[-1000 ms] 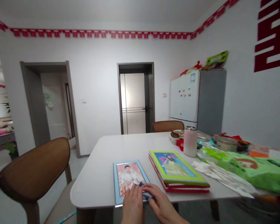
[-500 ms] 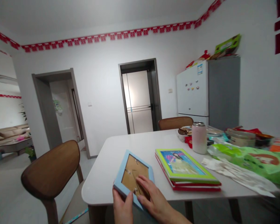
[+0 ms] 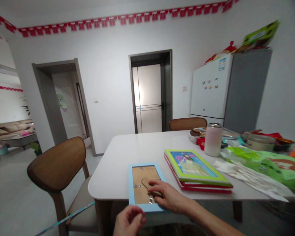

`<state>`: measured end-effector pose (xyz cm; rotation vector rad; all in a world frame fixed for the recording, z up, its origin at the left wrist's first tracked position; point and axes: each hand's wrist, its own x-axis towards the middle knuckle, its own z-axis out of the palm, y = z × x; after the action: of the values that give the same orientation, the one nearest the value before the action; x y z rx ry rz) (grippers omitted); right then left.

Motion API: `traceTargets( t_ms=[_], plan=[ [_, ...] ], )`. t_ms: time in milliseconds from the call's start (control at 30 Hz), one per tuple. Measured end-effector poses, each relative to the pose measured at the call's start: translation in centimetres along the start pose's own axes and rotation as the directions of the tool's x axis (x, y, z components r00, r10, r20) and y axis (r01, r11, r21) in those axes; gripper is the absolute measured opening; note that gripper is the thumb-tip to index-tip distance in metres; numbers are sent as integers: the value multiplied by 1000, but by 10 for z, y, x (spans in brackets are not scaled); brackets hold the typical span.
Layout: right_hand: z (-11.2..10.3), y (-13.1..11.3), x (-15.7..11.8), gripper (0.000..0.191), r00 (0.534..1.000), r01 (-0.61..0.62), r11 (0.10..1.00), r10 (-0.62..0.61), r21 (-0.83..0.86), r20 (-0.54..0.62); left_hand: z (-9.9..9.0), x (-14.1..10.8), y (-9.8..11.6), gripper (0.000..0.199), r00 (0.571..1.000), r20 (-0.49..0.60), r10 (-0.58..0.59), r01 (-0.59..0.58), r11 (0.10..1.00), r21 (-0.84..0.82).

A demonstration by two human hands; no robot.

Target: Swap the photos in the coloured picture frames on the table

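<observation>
A light blue picture frame [image 3: 131,183] lies back side up at the near edge of the white table [image 3: 105,177], its brown backing and metal clips showing. My right hand [image 3: 166,195] rests on the backing's right part, fingers bent over something I cannot make out. Just off the frame's lower left corner is my left hand [image 3: 130,220], its fingers curled together; whether anything is between them is hidden. To the right lies a stack of frames, with a green-edged one [image 3: 191,165] holding a picture of a figure in a pale dress on top.
A pink and white bottle [image 3: 213,140] stands behind the stack. White gloves [image 3: 250,180], a green bag [image 3: 277,167] and containers cover the table's right side. Wooden chairs stand at the left [image 3: 61,164] and far side [image 3: 188,124].
The blue frame has gone from tilted in my hands to flat on the table. My left hand has let go of it and moved down. The view has shifted slightly.
</observation>
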<state>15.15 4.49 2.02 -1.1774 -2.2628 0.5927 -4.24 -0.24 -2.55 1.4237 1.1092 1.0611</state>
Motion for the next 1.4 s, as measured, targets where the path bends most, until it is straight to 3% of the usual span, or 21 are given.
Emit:
traceTargets(
  t_ms=[33, 100, 200, 300, 433, 600, 767, 867, 1000, 1100, 1233, 1300, 1400],
  plan=[
    [0, 2, 1, 35, 1000, -16, 1000, 16, 11, 11, -5, 3, 8, 22, 989, -57, 135, -126, 982, 139],
    [0, 3, 3, 33, 999, -31, 999, 29, 38, 42, -11, 10, 18, 28, 959, -31, 282, -254, 903, 345],
    [3, -1, 7, 27, 995, -12, 998, 6, 62, 98, -11, 21, 19, 30, 952, 104, 288, -299, 802, 517],
    [11, -9, 11, 21, 998, 2, 1000, -4, 30, 64, -7, 24, 16, 23, 959, 140, 246, -280, 749, 600],
    [15, -10, 13, 19, 1000, 11, 1000, -11, 3, -10, -6, 20, 16, 20, 958, 136, 252, -281, 734, 618],
    [-7, 14, 11, 29, 980, -117, 985, 94, -128, -177, -9, 19, 14, 28, 954, 120, 273, -286, 725, 626],
    [-13, 38, 16, 24, 984, -168, 928, 139, -334, -108, -6, 19, 15, 43, 960, 112, 257, -265, 701, 662],
    [-8, 40, 20, 25, 973, -222, 899, 182, -378, -140, -5, 20, 18, 52, 963, 117, 244, -257, 692, 675],
    [-3, 37, 27, 23, 952, -288, 855, 209, -432, -222, -5, 20, 15, 50, 964, 120, 237, -254, 686, 682],
    [3, 29, 34, 23, 960, -231, 884, 137, -407, -245, -5, 21, 12, 50, 962, 127, 243, -263, 686, 678],
    [23, 8, 50, 27, 984, -79, 966, 36, -247, -173, -4, 19, 10, 41, 953, 125, 275, -286, 689, 666],
    [35, -1, 59, 24, 992, -63, 969, 33, -239, -125, -3, 18, 10, 38, 949, 131, 288, -300, 689, 660],
    [49, -7, 69, 20, 987, -93, 955, 50, -282, -156, -3, 17, 10, 48, 955, 141, 261, -287, 699, 654]
  ],
)
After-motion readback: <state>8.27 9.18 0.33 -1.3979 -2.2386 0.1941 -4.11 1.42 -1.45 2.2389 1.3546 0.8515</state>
